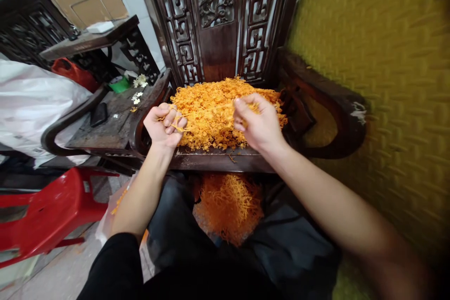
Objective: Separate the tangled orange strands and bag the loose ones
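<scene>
A large heap of orange, stringy pieces covers the seat of a dark carved wooden chair. At the heap's left side, my left hand is closed on orange strands that stick out between its fingers. Over the heap's right part, my right hand is pinched on orange strands too, its fingertips turned toward the left hand. Thin strands seem to stretch between the two hands. Below the seat edge, between my knees, lies a second pile of orange strands.
On the left are a wooden side table with a green tape roll, white flower-shaped pieces and a dark case, a red plastic stool and white bags. A yellow textured surface stands on the right.
</scene>
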Demonstrator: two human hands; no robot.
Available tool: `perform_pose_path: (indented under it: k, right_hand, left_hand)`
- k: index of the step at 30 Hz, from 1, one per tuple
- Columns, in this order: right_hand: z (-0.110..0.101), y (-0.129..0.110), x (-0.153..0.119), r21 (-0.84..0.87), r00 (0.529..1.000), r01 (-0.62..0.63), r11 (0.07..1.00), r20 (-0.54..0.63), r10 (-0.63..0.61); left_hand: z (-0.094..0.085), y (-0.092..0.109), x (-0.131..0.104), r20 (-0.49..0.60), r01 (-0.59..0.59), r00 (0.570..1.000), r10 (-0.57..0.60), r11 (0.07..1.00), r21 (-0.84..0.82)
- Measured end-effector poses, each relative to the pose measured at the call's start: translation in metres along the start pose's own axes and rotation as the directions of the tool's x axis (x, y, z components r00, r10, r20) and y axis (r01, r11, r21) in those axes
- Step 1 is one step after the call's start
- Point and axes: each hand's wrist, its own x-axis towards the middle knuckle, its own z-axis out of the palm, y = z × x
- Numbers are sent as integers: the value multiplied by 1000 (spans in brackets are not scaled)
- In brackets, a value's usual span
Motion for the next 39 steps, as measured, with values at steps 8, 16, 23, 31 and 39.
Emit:
perform_pose_path:
  k: [8,16,23,31,39]
  right_hand:
    - [-44,2,40,178,940,-3,984,-336,64]
    - [-39,-11,19,194,881,-459,867,227,416]
    - [6,-2,-7,144,647,-697,702,548,530]
    - [-6,-1,4,323,760,-638,699,411,503]
    - [-18,-4,1,319,780,-587,744,467,416]
  left_hand:
    - [-11,9,3,-7,-76,997,76,996,-43]
    - [-18,13,1,109,-102,990,90,989,110]
    - [-3,-15,-27,552,-428,827,106,755,497]
    - [-9,-26,-29,787,-765,613,-66,197,613]
    - [-7,-28,-27,689,-688,725,30,99,719]
